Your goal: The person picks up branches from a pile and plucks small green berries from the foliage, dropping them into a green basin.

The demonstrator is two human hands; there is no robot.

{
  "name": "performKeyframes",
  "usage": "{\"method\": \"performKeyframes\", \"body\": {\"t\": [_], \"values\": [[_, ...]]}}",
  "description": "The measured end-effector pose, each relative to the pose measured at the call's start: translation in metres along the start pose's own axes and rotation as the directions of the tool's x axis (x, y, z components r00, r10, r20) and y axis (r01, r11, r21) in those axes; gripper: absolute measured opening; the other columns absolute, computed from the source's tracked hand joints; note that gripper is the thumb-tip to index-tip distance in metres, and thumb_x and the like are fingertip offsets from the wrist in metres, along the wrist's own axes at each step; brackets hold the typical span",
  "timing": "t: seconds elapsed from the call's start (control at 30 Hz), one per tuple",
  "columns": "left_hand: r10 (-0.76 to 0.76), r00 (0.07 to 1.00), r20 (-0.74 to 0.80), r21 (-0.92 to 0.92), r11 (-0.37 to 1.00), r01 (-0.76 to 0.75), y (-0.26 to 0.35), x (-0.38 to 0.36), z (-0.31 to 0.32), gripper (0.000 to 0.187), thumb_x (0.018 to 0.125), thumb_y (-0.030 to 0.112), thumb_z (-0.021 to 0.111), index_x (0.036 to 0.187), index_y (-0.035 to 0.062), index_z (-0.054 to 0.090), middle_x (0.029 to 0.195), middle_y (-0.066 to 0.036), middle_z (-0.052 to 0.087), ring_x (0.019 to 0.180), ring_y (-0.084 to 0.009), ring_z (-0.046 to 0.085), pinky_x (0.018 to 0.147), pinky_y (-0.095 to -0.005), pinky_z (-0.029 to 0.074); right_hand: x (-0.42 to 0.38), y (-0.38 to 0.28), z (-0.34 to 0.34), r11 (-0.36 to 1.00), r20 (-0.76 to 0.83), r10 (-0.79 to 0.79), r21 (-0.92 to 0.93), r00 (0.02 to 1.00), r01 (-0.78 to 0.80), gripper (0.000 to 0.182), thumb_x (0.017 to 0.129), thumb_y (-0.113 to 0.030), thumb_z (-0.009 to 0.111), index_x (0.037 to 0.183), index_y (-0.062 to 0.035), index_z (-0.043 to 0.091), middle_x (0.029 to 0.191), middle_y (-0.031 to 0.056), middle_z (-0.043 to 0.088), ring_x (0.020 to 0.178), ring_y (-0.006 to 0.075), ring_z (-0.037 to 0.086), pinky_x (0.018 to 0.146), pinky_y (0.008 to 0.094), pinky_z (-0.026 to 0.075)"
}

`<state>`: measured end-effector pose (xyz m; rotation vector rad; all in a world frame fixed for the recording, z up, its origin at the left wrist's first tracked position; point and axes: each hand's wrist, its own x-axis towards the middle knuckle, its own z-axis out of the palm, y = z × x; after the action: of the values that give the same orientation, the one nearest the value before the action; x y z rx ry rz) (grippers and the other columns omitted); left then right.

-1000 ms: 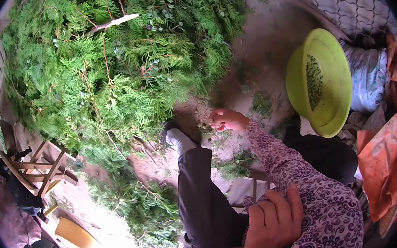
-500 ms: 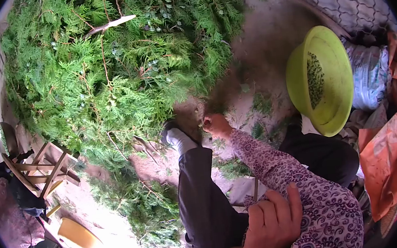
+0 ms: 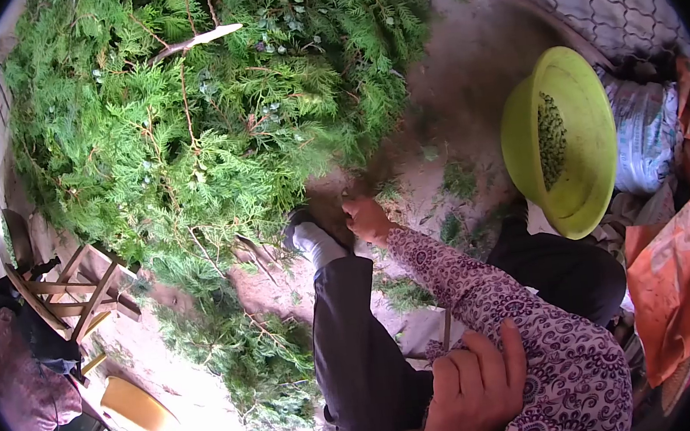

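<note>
Low over the bare ground, my right hand (image 3: 368, 219) is closed in a pinch beside my shoe, next to the heap of green conifer branches (image 3: 218, 128). What its fingertips hold is too small to make out. My left hand (image 3: 480, 378) lies across my patterned right sleeve (image 3: 487, 285), its fingers curled and the thumb standing apart. A thin brown strip (image 3: 448, 328) shows just above those fingers, and their tips are hidden. To the right, a lime-green basin (image 3: 588, 139) stands tilted with many small green pieces (image 3: 551, 139) inside.
Loose conifer sprigs (image 3: 459, 180) litter the ground near my legs. At the left are a wooden stool frame (image 3: 80, 294), an orange-yellow basin (image 3: 136, 404) and another person (image 3: 21, 376). Orange sacking (image 3: 672, 290) and a whitish bag (image 3: 643, 129) lie at the right.
My right hand has shifted slightly left and its forearm has swung a little with it. My left hand stays on the sleeve, and the branches and basins keep their places.
</note>
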<state>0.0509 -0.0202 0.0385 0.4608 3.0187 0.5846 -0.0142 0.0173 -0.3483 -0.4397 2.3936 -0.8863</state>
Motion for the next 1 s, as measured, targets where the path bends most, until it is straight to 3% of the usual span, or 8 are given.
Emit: {"method": "performKeyframes", "body": {"t": [0.13,0.33,0.57,0.67,0.73,0.8,0.9,1.0], "values": [[0.001,1.0,-0.031,0.001,1.0,-0.001,-0.001,-0.001,0.0,0.025,0.077,0.006,0.048,0.099,-0.0013,0.057,0.08,-0.019,0.058,0.065,-0.0236,0.054,0.06,-0.0333,0.045,0.008,0.008,-0.011,0.98,-0.096,0.065,0.192,0.993,-0.046,0.02,0.067,-0.016,0.059,0.083,-0.0034,0.058,0.078,0.0191,0.056,0.075,0.036,0.055,0.067,0.0423,0.044],[0.001,1.0,-0.01,-0.015,1.0,-0.002,-0.002,-0.001,-0.003,0.025,0.077,0.006,0.048,0.099,-0.0009,0.057,0.08,-0.019,0.058,0.065,-0.0238,0.054,0.06,-0.0333,0.045,0.029,0.009,0.003,0.995,-0.352,-0.015,0.089,0.936,0.05,0.018,0.065,-0.014,0.062,0.079,-0.0031,0.058,0.071,0.0186,0.055,0.069,0.0352,0.054,0.062,0.0415,0.044],[0.009,1.0,0.015,-0.009,1.0,-0.009,-0.005,0.0,-0.005,0.024,0.077,0.007,0.048,0.098,-0.0006,0.058,0.08,-0.019,0.058,0.064,-0.0235,0.054,0.061,-0.0332,0.045,0.031,-0.002,-0.005,0.999,-0.275,-0.026,0.014,0.961,0.031,0.019,0.066,-0.015,0.058,0.081,-0.0034,0.06,0.073,0.0196,0.057,0.073,0.0362,0.055,0.067,0.041,0.046],[0.017,1.0,-0.003,0.007,1.0,-0.017,-0.004,-0.001,-0.006,0.023,0.078,0.007,0.048,0.097,-0.0009,0.058,0.079,-0.019,0.058,0.064,-0.0233,0.054,0.059,-0.0329,0.045,0.024,0.013,-0.021,0.95,-0.076,0.203,0.256,0.976,-0.177,0.016,0.068,-0.011,0.059,0.081,-0.0015,0.06,0.071,0.0165,0.059,0.063,0.0286,0.059,0.058,0.0358,0.048],[-0.012,0.999,-0.031,-0.015,1.0,0.011,-0.001,-0.002,-0.005,0.024,0.077,0.008,0.048,0.098,-0.0011,0.057,0.08,-0.02,0.057,0.064,-0.0237,0.053,0.06,-0.0334,0.044,0.005,0.019,-0.063,0.691,0.026,0.364,0.662,0.931,-0.289,0.014,0.07,-0.01,0.061,0.08,-0.0002,0.06,0.068,0.0105,0.061,0.055,0.0168,0.059,0.051,0.029,0.048],[-0.015,1.0,-0.024,-0.052,0.999,0.014,0.001,-0.002,-0.009,0.024,0.077,0.009,0.049,0.098,-0.0013,0.057,0.081,-0.021,0.057,0.065,-0.0242,0.053,0.061,-0.034,0.044,-0.029,0.003,-0.143,0.732,-0.144,0.352,0.659,0.925,-0.176,0.013,0.072,-0.009,0.062,0.082,-0.0003,0.061,0.068,0.0044,0.06,0.056,0.0103,0.057,0.049,0.0244,0.047],[-0.012,1.0,-0.007,-0.103,0.995,0.012,0.007,-0.003,-0.012,0.025,0.078,0.01,0.048,0.098,-0.0016,0.057,0.083,-0.022,0.057,0.067,-0.0255,0.053,0.063,-0.0352,0.043,-0.074,0.018,-0.244,0.837,-0.469,0.484,0.493,0.739,-0.235,0.014,0.073,-0.013,0.062,0.083,-0.0025,0.062,0.072,0.0043,0.06,0.062,0.0115,0.057,0.057,0.0258,0.046],[0.004,1.0,-0.006,-0.157,0.988,-0.005,0.01,-0.002,-0.017,0.026,0.078,0.011,0.048,0.098,-0.0016,0.057,0.083,-0.023,0.056,0.068,-0.0263,0.053,0.064,-0.0358,0.043,-0.112,0.068,-0.332,0.904,-0.804,0.2,-0.068,0.56,-0.422,0.016,0.074,-0.018,0.06,0.083,-0.0049,0.062,0.077,0.0132,0.062,0.064,0.0253,0.06,0.061,0.0328,0.047]]}}
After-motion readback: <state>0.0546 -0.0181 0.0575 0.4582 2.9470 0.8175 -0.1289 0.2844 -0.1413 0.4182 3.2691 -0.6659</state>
